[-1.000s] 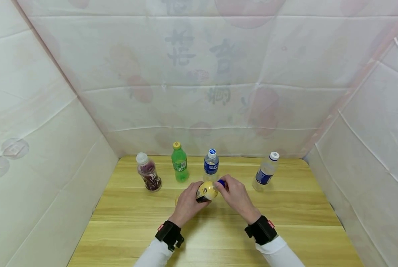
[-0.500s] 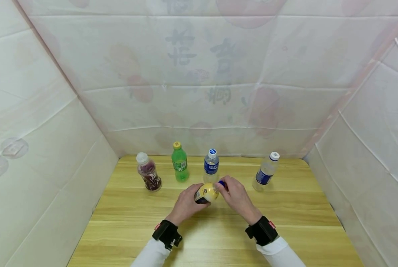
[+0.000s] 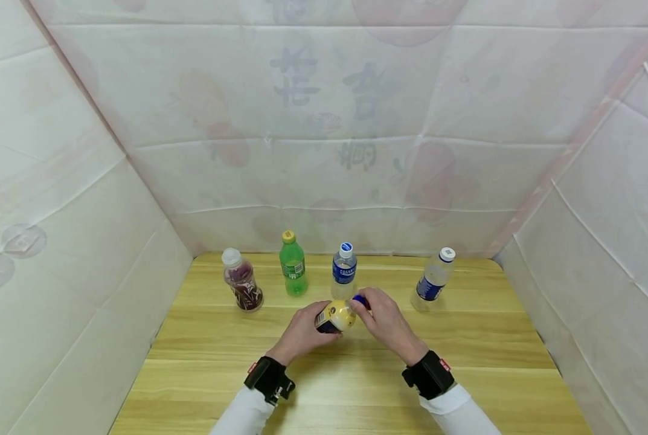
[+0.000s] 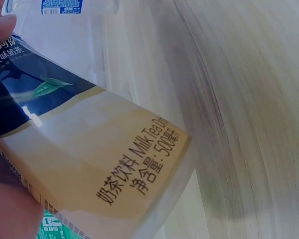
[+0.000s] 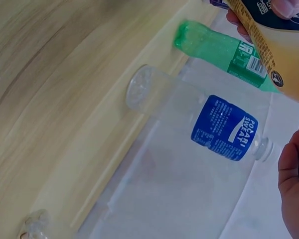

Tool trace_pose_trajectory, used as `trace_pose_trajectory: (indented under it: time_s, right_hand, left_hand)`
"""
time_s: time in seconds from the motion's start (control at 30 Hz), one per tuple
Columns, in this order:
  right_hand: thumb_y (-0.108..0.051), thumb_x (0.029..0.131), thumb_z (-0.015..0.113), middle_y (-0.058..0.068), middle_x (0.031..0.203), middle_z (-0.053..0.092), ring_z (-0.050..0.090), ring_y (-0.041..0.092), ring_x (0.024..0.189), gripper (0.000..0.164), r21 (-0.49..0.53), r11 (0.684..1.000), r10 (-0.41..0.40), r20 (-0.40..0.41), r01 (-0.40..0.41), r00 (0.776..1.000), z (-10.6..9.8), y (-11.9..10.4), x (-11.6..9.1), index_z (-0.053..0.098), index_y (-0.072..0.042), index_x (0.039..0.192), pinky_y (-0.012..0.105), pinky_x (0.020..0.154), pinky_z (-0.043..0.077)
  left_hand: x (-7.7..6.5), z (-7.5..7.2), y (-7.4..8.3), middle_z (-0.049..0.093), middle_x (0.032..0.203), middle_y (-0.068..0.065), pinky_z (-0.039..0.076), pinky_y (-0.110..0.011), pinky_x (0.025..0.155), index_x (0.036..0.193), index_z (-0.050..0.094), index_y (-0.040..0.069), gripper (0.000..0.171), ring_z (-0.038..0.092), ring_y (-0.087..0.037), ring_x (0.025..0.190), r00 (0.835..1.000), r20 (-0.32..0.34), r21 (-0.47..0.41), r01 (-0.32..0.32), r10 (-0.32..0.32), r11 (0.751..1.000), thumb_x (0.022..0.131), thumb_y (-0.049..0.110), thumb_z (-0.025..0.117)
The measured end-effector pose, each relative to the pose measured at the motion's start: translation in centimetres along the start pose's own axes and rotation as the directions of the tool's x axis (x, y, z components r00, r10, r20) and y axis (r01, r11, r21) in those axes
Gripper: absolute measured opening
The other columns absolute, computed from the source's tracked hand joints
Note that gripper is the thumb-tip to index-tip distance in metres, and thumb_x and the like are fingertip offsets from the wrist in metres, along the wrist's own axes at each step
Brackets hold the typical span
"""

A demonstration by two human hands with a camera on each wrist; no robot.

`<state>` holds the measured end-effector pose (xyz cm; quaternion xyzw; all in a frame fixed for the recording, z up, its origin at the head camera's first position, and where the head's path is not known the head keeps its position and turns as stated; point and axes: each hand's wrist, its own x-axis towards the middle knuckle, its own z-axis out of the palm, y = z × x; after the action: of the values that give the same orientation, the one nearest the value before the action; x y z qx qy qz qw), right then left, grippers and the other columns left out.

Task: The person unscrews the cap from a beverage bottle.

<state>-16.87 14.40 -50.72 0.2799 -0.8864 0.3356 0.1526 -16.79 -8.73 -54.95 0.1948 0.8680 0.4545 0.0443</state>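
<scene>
My left hand (image 3: 301, 332) grips a milk tea bottle (image 3: 336, 316) round its body, tilted with its neck to the right. The fingers and thumb of my right hand (image 3: 386, 320) pinch the blue cap (image 3: 360, 300) at the bottle's neck. In the left wrist view the beige and dark blue label of the milk tea bottle (image 4: 114, 139) fills the left side, its base end toward the middle. Curled fingers of my right hand (image 5: 296, 184) show at the right edge of the right wrist view; the cap is hidden there.
A purple drink bottle (image 3: 242, 281), a green soda bottle (image 3: 293, 266) and a Pocari Sweat bottle (image 3: 344, 272) stand behind the hands on the wooden table (image 3: 215, 374). Another blue-labelled bottle (image 3: 433, 281) stands to the right. White printed cloth (image 3: 324, 181) walls the table in.
The left hand and the milk tea bottle have shifted slightly left and toward the body. The right hand keeps pinching the cap, nearly in place. The standing bottles have not moved.
</scene>
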Motion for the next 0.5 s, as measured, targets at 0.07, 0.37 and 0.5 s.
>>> trace_pose_trajectory:
  time_s: [0.07, 0.37, 0.5]
  right_hand:
    - [-0.018, 0.103, 0.066, -0.003, 0.092, 0.059, 0.056, 0.01, 0.082, 0.013, -0.006, 1.0, -0.016, 0.007, 0.016, 1.0, -0.11, 0.04, 0.0, 0.064, -0.006, 0.108, 0.026, 0.068, 0.054]
    - [-0.015, 0.103, 0.065, 0.003, 0.102, 0.062, 0.055, 0.015, 0.09, 0.02, -0.041, 0.992, -0.118, 0.017, 0.119, 0.993, -0.47, 0.36, -0.01, 0.063, -0.001, 0.117, 0.033, 0.074, 0.055]
    - [-0.013, 0.102, 0.066, 0.003, 0.104, 0.063, 0.057, 0.016, 0.092, 0.021, -0.042, 0.989, -0.141, 0.017, 0.142, 0.99, -0.55, 0.4, -0.06, 0.064, 0.0, 0.119, 0.034, 0.076, 0.055]
  left_hand:
    - [0.03, -0.03, -0.08, 0.069, 0.124, -0.005, 0.055, -0.042, 0.094, 0.139, 0.061, 0.011, 0.071, 0.065, -0.021, 0.11, 1.0, 0.009, -0.008, -0.001, 0.001, 1.0, 0.079, 0.032, 0.091]
    - [0.05, -0.05, -0.28, 0.07, 0.12, -0.003, 0.056, -0.037, 0.089, 0.138, 0.062, 0.011, 0.066, 0.065, -0.019, 0.105, 1.0, 0.024, -0.029, -0.011, 0.012, 1.0, 0.081, 0.03, 0.09]
    - [0.03, 0.03, -0.31, 0.069, 0.121, -0.004, 0.056, -0.038, 0.089, 0.138, 0.062, 0.01, 0.066, 0.065, -0.02, 0.105, 1.0, 0.017, -0.024, -0.006, 0.007, 1.0, 0.081, 0.029, 0.09]
